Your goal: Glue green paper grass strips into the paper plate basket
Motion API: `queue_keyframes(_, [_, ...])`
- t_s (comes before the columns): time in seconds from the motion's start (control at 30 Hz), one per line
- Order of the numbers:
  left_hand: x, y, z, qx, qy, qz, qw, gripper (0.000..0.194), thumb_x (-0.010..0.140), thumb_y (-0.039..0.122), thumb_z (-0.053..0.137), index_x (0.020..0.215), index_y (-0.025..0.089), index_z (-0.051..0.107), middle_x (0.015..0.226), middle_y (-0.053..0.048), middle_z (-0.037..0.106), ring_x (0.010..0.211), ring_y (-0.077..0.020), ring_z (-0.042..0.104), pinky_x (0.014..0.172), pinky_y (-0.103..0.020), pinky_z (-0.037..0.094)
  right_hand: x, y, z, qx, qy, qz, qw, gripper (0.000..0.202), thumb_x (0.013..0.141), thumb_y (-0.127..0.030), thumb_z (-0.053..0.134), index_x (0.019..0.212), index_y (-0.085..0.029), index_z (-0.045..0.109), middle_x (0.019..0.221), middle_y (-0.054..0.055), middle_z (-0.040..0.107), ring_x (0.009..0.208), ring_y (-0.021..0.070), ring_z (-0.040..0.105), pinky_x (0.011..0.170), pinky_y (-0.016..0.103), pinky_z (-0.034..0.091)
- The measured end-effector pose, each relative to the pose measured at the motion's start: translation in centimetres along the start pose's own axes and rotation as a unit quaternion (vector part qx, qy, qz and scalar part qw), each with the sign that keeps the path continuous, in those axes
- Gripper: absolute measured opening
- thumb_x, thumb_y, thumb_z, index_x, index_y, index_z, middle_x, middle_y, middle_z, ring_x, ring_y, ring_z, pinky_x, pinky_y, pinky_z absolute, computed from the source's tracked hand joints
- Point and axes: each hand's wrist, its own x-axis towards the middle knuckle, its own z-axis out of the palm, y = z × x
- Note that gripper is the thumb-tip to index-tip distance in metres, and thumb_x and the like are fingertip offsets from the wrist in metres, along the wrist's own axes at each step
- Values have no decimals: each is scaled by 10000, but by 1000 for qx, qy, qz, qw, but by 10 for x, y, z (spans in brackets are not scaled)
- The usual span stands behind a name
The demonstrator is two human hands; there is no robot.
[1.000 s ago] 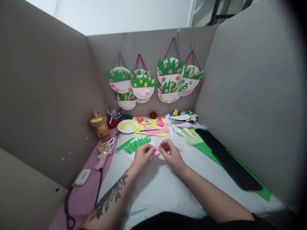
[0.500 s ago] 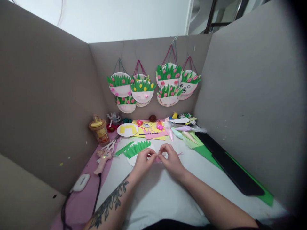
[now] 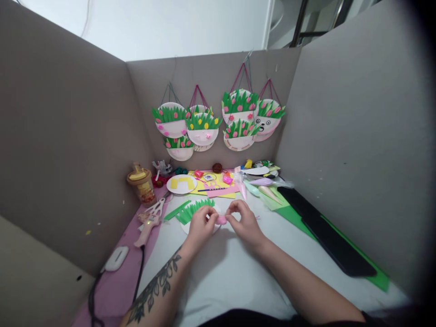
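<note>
A small pink piece spans the gap between my two hands, its material too small to make out. My left hand pinches its left end between thumb and fingertips. At the other end, thumb and forefinger of my right hand close on it. Just behind and left of my left hand lies a white paper plate with a fringed strip of green paper across it, partly covered by that hand. A plain green paper strip sits beside the plate.
Left are a pink glue gun, a lidded cup and a white box with a cable. A plate with yellow pieces, coloured paper and piping bags line the back. Right lies a black board. Decorated plates hang behind.
The pink piece has come up into clearer view between my hands. My left hand has shifted slightly left, opening a wider gap between the fingertips.
</note>
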Motion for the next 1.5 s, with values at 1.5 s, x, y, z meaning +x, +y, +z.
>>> queue_keyframes(1.5, [-5, -5, 0, 81, -148, 61, 984, 139, 800, 154, 514, 713, 171, 622, 748, -18, 618, 733, -137, 544, 676, -237, 388, -11, 14, 4, -16, -129, -86, 988, 218, 712, -31, 478, 822, -218, 459, 796, 12, 526, 767, 176, 501, 696, 299, 406])
